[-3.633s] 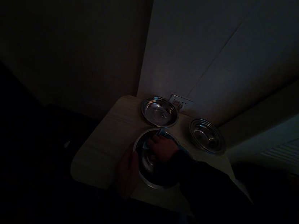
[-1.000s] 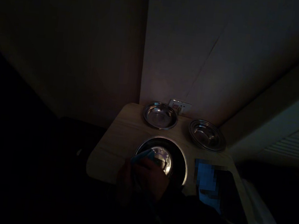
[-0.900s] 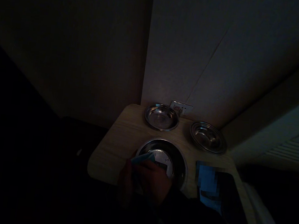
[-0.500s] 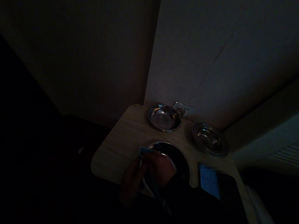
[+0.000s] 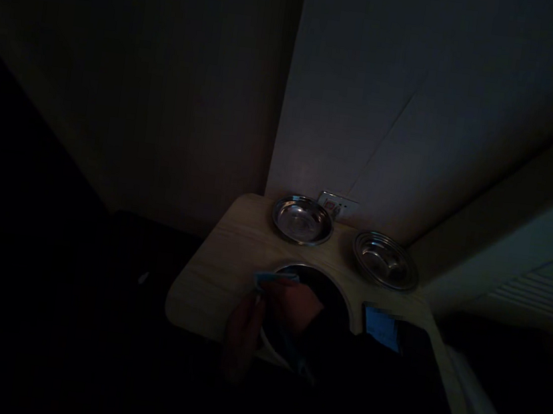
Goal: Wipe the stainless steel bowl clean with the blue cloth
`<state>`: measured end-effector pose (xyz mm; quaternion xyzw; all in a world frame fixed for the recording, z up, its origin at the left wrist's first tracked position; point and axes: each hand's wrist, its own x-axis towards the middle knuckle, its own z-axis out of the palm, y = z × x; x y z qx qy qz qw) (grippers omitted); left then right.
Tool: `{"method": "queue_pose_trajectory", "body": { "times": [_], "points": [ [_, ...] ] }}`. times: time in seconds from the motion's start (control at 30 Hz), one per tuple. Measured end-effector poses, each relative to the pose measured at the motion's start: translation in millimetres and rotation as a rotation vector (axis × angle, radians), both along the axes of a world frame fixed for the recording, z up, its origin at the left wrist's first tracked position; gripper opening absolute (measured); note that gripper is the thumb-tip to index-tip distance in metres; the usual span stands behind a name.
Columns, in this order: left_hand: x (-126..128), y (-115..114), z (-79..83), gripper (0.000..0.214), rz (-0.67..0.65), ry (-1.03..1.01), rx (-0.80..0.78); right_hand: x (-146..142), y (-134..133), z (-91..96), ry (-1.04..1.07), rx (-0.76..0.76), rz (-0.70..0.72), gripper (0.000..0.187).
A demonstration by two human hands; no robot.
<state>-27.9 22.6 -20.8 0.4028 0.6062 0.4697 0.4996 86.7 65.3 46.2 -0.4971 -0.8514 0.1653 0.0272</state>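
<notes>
The room is very dark. A large steel plate (image 5: 334, 291) sits near the front of a small wooden table (image 5: 221, 267). My left hand (image 5: 242, 334) grips the plate's near left rim. My right hand (image 5: 292, 306) rests inside the plate, closed on a pale blue cloth (image 5: 272, 278) that pokes out above the fingers. A dark sleeve covers my right forearm and hides the plate's near side.
Two smaller steel bowls stand at the back, one (image 5: 302, 220) near a wall socket (image 5: 337, 206), one (image 5: 385, 260) to the right. A phone (image 5: 382, 327) with a lit screen lies right of the plate. Walls close in behind; the table's left edge drops into darkness.
My right hand with the cloth has moved from the plate's near left edge towards its middle, covering the shiny centre. The left hand has kept its hold on the rim.
</notes>
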Motion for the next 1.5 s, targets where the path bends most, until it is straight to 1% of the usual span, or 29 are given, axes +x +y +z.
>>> {"method": "queue_pose_trajectory", "body": {
  "times": [0.07, 0.13, 0.27, 0.4, 0.53, 0.63, 0.77, 0.8, 0.83, 0.87, 0.93, 1.0, 1.1, 1.17, 1.23, 1.3, 1.4, 1.43, 1.47, 1.5],
  "points": [
    [0, 0, 4.9, 0.045, -0.043, -0.022, 0.069, -1, 9, 0.2, -0.044, 0.011, -0.037, 0.028],
    [0, 1, 6.0, 0.042, -0.035, -0.017, 0.117, 0, 16, 1.0, -0.091, 0.023, -0.077, 0.027],
    [1, 0, 2.6, 0.043, -0.041, 0.004, 0.105, 8, 27, 5.0, -0.177, 0.038, -0.164, 0.027],
    [3, -1, -0.3, 0.042, -0.092, -0.019, 0.164, 20, 32, 9.4, -0.231, 0.047, -0.247, 0.028],
    [6, -2, -1.0, 0.041, -0.065, 0.017, 0.136, 33, 32, 12.7, -0.280, 0.038, -0.338, 0.028],
    [6, -3, -1.7, 0.042, -0.051, 0.058, 0.141, 48, 29, 18.5, -0.306, 0.017, -0.414, 0.027],
    [2, -2, -3.9, 0.044, -0.036, 0.061, 0.145, 88, 22, 36.7, -0.294, 0.018, -0.487, 0.025],
    [1, -1, -4.4, 0.044, -0.022, 0.067, 0.134, 100, 20, 42.4, -0.259, 0.035, -0.486, 0.026],
    [0, 0, -4.7, 0.044, -0.002, 0.075, 0.121, 111, 17, 48.0, -0.175, 0.057, -0.479, 0.028],
    [-1, 1, -4.7, 0.044, 0.015, 0.081, 0.110, 120, 14, 53.0, -0.045, 0.076, -0.469, 0.029],
    [-2, 4, -3.5, 0.046, 0.044, 0.084, 0.093, 132, 8, 60.5, 0.292, 0.084, -0.463, 0.031],
    [0, 6, -0.1, 0.047, 0.062, 0.086, 0.081, 134, 2, 64.0, 0.595, 0.043, -0.486, 0.031],
    [3, 9, 7.5, 0.047, 0.077, 0.108, 0.048, 126, -3, 64.2, 0.825, -0.048, -0.534, 0.031],
    [3, 12, 12.4, 0.047, 0.043, 0.111, 0.037, 120, -4, 63.8, 0.917, -0.094, -0.544, 0.031],
    [-1, 14, 16.4, 0.048, -0.011, 0.107, 0.030, 115, -4, 64.5, 0.966, -0.103, -0.557, 0.030],
    [-9, 14, 21.1, 0.054, -0.023, 0.128, -0.016, 113, -5, 66.4, 1.006, -0.099, -0.573, 0.031],
    [-19, 7, 33.7, 0.066, 0.057, 0.244, -0.112, 110, -6, 70.0, 1.068, -0.096, -0.584, 0.030],
    [-21, 3, 39.6, 0.066, 0.109, 0.292, -0.110, 108, -6, 71.0, 1.085, -0.092, -0.581, 0.030],
    [-20, -2, 46.2, 0.062, 0.152, 0.303, -0.062, 106, -7, 71.7, 1.098, -0.085, -0.574, 0.031],
    [-17, -6, 53.0, 0.060, 0.154, 0.289, -0.030, 102, -8, 72.1, 1.103, -0.077, -0.567, 0.032]
  ]
}}
